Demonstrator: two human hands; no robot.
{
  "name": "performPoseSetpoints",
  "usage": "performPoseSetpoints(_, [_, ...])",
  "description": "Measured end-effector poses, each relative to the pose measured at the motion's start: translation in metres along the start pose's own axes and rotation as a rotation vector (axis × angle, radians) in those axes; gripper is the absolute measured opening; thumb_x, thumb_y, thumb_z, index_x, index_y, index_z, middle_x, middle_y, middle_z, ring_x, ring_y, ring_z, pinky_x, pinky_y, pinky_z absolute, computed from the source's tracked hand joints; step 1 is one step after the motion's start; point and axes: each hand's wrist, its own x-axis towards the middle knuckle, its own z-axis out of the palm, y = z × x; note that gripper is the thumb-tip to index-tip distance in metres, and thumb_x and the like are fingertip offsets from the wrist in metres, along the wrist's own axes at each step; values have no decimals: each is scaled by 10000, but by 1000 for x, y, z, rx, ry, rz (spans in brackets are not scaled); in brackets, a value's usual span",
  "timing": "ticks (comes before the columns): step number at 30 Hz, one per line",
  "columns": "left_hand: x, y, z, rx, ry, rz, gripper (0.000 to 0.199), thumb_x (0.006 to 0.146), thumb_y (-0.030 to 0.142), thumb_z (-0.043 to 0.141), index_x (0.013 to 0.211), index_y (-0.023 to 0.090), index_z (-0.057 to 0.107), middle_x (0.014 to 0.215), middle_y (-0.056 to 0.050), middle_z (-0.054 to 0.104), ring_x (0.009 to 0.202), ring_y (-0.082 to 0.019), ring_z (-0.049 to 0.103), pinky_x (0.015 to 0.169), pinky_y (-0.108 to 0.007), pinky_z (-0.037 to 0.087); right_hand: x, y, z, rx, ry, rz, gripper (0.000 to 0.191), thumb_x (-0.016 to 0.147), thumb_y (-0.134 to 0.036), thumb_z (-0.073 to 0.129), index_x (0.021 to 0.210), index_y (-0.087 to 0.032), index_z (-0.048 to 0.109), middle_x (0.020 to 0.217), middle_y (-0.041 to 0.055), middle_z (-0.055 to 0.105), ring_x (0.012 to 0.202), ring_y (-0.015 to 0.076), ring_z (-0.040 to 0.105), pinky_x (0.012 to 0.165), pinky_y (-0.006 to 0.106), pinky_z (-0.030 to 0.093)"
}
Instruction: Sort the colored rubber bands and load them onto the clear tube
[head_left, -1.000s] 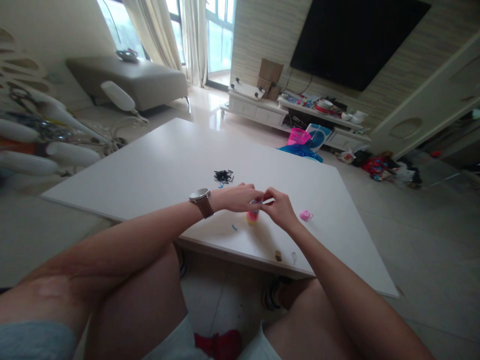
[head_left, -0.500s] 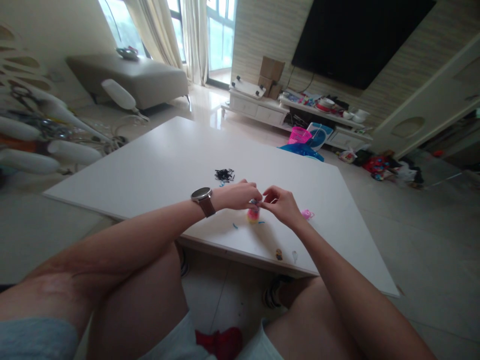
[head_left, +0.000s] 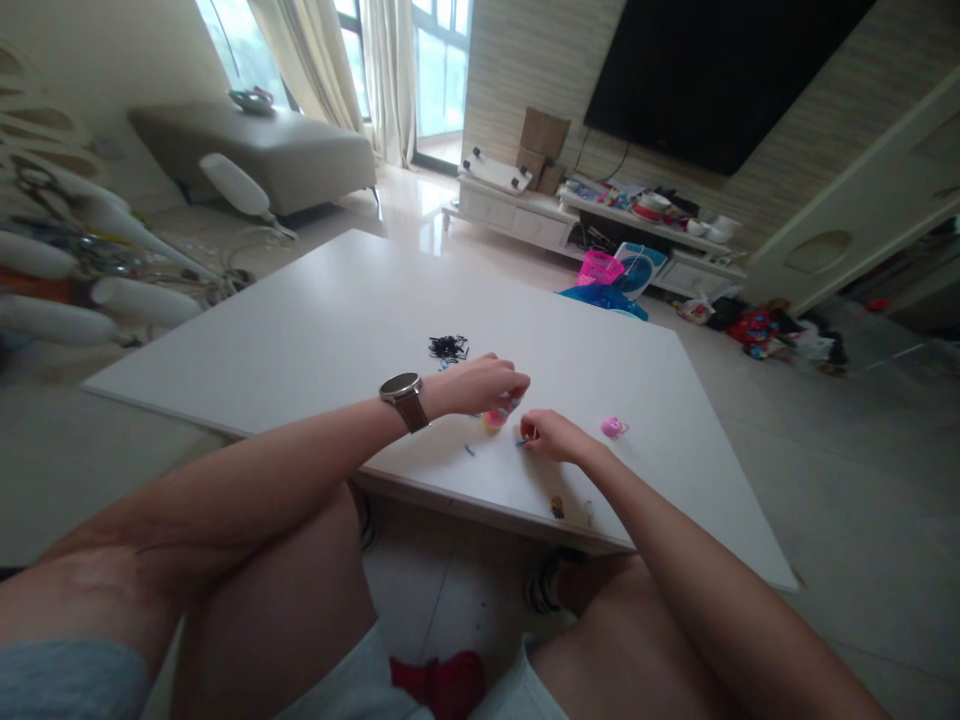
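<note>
My left hand [head_left: 484, 384], with a watch on its wrist, is closed around the top of a small pink-and-yellow container [head_left: 493, 420]. The fingers cover its upper part, so its exact kind is hidden. Just to the right, my right hand [head_left: 551, 436] is low at the white table [head_left: 360, 300], its fingertips pinched at a small blue strip [head_left: 520, 443]. Another blue strip [head_left: 470, 450] lies nearer the front edge. Beyond my left hand is a pile of short black pieces [head_left: 448, 347], with bits of blue beside it.
A pink toy-like item [head_left: 613, 428] lies right of my right hand. Near the front edge are a small yellow-and-dark figure [head_left: 557, 507] and a clear piece [head_left: 589, 512]. Past the table stand a pink basket [head_left: 600, 267] and a low white cabinet [head_left: 514, 215].
My right hand has moved away from my left hand and down to the blue strip on the table. The pink-and-yellow container has shifted slightly left and tilted with my left hand.
</note>
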Motion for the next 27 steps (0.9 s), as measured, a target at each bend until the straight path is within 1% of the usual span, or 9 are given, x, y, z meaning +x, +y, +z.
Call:
performPoseSetpoints(5, [0,1,-5,-116,5,55,54,849,135,638,864,186,636,824,-24,669,748,-153,592,721,-266,382,2,-2,2,-31,3,-16,118,771,-63,607,756,-162,671,919,59,700,790,154,597,715,241,419])
performPoseSetpoints(7, [0,5,-10,-144,10,65,65,834,126,642,854,184,622,846,-23,662,741,-148,587,689,-263,377,1,-2,-3,-35,22,-15,112,797,-74,584,776,-159,654,915,69,697,797,160,593,715,249,417])
performPoseSetpoints(9, [0,8,-14,-152,25,53,85,820,118,639,865,182,607,903,-30,645,735,-144,578,671,-266,375,-2,-3,-12,-19,87,-1,121,847,-94,538,833,-162,637,883,68,693,777,161,588,701,259,418])
performPoseSetpoints(10, [0,9,-15,-161,33,44,100,812,113,636,874,181,598,934,-36,633,737,-143,574,667,-266,378,-3,-3,-19,5,148,4,130,869,-102,514,856,-165,627,855,61,688,759,161,585,693,264,420])
performPoseSetpoints(12, [0,9,-15,-204,51,35,131,800,101,629,891,179,576,981,-45,603,761,-143,575,675,-266,399,-9,-4,-33,103,335,-5,120,890,-128,504,866,-178,610,796,36,673,715,158,583,678,274,432])
performPoseSetpoints(15, [1,5,-9,-319,107,31,167,794,99,634,900,181,533,996,-44,562,814,-145,586,718,-267,449,-19,-8,-51,292,617,-66,46,885,-216,578,864,-195,613,781,20,672,694,161,610,675,290,481])
performPoseSetpoints(18, [3,1,0,-433,162,-4,252,775,128,688,918,185,490,1009,-41,539,825,-141,604,720,-271,484,-30,-17,-60,432,784,-121,109,862,-306,656,885,-201,636,809,30,696,711,172,646,692,307,530])
performPoseSetpoints(21, [6,0,8,-501,173,-45,330,745,144,732,929,188,462,1033,-43,533,816,-137,617,706,-274,509,-36,-26,-60,460,799,-174,123,857,-323,678,865,-200,667,797,33,710,704,173,655,702,317,544])
performPoseSetpoints(27, [9,5,15,-552,185,-28,326,765,140,708,966,191,456,1039,-43,540,846,-145,638,723,-285,541,-35,-33,-58,375,668,-298,127,896,-293,645,828,-205,708,811,33,697,720,163,633,662,295,508])
